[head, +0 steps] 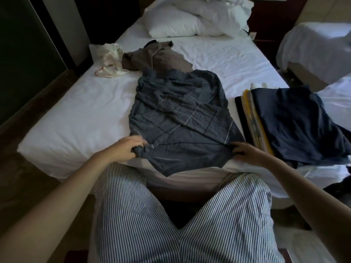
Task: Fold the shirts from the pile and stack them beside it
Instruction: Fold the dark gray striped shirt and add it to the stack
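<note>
A grey-blue shirt with thin pale check lines [180,114] lies rumpled lengthwise on the white bed [76,114], its near edge hanging over the bed's front. My left hand [126,148] grips a bunched corner of that shirt at its near left. My right hand [245,151] pinches the shirt's near right corner. Behind it lies a crumpled brown shirt [161,57], partly under the grey-blue one. A stack of folded shirts [288,122], dark navy on top with yellow and pale edges showing, sits to the right.
A crumpled white cloth or bag [109,57] lies at the far left of the bed. White pillows [190,18] are heaped at the head. A second bed with white covers [319,50] stands at the right. My striped trousers [171,215] fill the foreground.
</note>
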A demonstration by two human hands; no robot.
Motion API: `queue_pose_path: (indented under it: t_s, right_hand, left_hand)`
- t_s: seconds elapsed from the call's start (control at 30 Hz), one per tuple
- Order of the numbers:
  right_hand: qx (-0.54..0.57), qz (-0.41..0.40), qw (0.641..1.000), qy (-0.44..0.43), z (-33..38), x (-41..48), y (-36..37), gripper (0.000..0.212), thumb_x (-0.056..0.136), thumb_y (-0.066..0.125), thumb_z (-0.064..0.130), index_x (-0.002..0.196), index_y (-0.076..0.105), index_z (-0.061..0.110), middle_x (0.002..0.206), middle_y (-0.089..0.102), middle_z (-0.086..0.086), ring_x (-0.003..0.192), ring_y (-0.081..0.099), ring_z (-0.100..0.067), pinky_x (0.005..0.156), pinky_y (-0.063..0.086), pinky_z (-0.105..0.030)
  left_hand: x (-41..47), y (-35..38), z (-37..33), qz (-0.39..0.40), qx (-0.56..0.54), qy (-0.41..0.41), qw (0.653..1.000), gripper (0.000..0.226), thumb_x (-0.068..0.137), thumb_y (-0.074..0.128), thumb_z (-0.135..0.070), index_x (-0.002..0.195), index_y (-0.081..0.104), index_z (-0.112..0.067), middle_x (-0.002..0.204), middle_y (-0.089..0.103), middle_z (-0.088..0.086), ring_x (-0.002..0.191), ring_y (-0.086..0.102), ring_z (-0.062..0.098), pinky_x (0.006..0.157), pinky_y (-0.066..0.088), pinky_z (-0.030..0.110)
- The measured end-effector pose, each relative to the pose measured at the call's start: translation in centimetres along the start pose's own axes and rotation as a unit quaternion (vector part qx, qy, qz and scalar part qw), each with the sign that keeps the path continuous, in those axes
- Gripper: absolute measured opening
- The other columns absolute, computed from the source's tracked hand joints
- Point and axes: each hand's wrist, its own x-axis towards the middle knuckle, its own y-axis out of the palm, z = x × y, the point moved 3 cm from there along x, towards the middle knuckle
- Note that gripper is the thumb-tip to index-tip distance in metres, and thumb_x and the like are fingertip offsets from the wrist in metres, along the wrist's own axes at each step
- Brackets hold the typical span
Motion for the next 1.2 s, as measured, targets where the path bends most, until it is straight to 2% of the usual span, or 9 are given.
queue_pose_path:
  t_s: [0.1,0.27,0.5,0.6,0.73,0.83,0.9,0.97,1.2]
  right_hand:
    - [0.181,-0.102,0.978,0.03,-0.1,-0.1,0.1,0.016,0.094,0.051,0.005,0.098,0.066,0.004,0.108,0.062,-0.018,0.107,0.055,-0.032,0.089,0.039,-0.03]
    - [0.243,-0.118,0.963,0.002,0.9,-0.9,-3.4,0.015,0.098,0.044,0.007,0.089,0.055,0.008,0.079,0.056,-0.005,0.071,0.052,-0.015,0.06,0.04,-0.012]
    - [0.17,0.117,0.978,-0.021,2.3,-4.3,-7.5,0.017,0.096,0.045,0.02,0.096,0.06,0.012,0.09,0.058,-0.004,0.078,0.055,0.004,0.068,0.043,-0.011]
    - [0.181,0.135,0.974,-0.015,2.4,-4.9,-8.5,0.023,0.096,0.048,0.01,0.112,0.06,0.0,0.107,0.062,-0.012,0.093,0.057,-0.011,0.074,0.045,-0.009]
    - [0.207,0.113,0.972,-0.016,3.2,-4.0,-11.1,0.021,0.095,0.05,0.014,0.108,0.064,0.006,0.107,0.067,-0.011,0.088,0.065,-0.005,0.082,0.05,-0.018]
    - [0.214,0.036,0.976,-0.01,3.7,-2.0,-13.8,0.021,0.095,0.051,0.022,0.105,0.066,0.01,0.114,0.065,-0.014,0.097,0.064,-0.014,0.083,0.049,-0.018]
    - [0.193,-0.027,0.981,-0.007,3.9,0.0,-15.6,0.046,0.091,0.054,0.043,0.116,0.062,0.005,0.123,0.059,-0.017,0.113,0.055,-0.025,0.097,0.042,-0.028]
    - [0.173,-0.062,0.983,-0.007,4.2,2.3,-17.0,0.052,0.091,0.052,0.045,0.119,0.061,0.002,0.122,0.058,-0.018,0.118,0.051,-0.032,0.099,0.038,-0.037]
    - [0.166,-0.12,0.979,-0.006,3.4,11.2,-20.1,0.023,0.098,0.048,0.022,0.101,0.065,0.006,0.098,0.058,-0.006,0.096,0.053,-0.02,0.079,0.034,-0.025]
  left_hand:
    - [-0.2,-0.3,-0.1,-0.023,-0.197,-0.076,0.977,0.026,0.087,0.051,0.006,0.094,0.06,-0.017,0.102,0.062,0.008,0.099,0.056,0.023,0.081,0.042,0.02]
    - [-1.6,-3.9,-1.1,-0.178,-0.382,-0.094,0.902,0.023,0.096,0.049,-0.002,0.084,0.057,-0.021,0.08,0.06,-0.012,0.079,0.054,-0.003,0.069,0.04,0.007]
    - [-4.1,-8.1,-2.4,0.09,-0.303,-0.081,0.945,0.01,0.094,0.055,-0.019,0.09,0.061,-0.011,0.09,0.061,0.0,0.091,0.057,0.009,0.071,0.044,0.008]
    - [-4.5,-9.6,-3.1,0.137,-0.342,-0.088,0.925,0.073,0.047,0.079,-0.067,0.093,0.062,-0.012,0.081,0.07,-0.012,0.082,0.064,0.0,0.068,0.047,0.01]
    - [-3.6,-11.0,-3.3,0.128,-0.4,-0.106,0.901,0.097,0.024,0.086,-0.065,0.103,0.063,-0.014,0.097,0.071,-0.005,0.089,0.067,0.004,0.069,0.051,0.013]
    - [-1.7,-12.1,-2.4,0.053,-0.434,-0.135,0.889,0.044,0.072,0.076,-0.037,0.107,0.06,-0.017,0.116,0.063,0.005,0.101,0.063,0.013,0.078,0.053,0.02]
    - [-0.4,-13.0,-1.6,-0.017,-0.442,-0.173,0.88,0.012,0.093,0.054,-0.022,0.104,0.057,-0.022,0.114,0.059,0.002,0.104,0.057,0.016,0.086,0.048,0.026]
    - [1.2,-14.0,-0.5,-0.057,-0.457,-0.195,0.866,0.01,0.097,0.049,-0.022,0.102,0.056,-0.024,0.111,0.058,0.0,0.1,0.056,0.014,0.089,0.046,0.029]
    - [8.1,-15.7,3.3,-0.082,-0.492,-0.237,0.834,0.008,0.096,0.052,-0.023,0.1,0.059,-0.02,0.105,0.063,0.001,0.096,0.059,0.016,0.077,0.048,0.026]
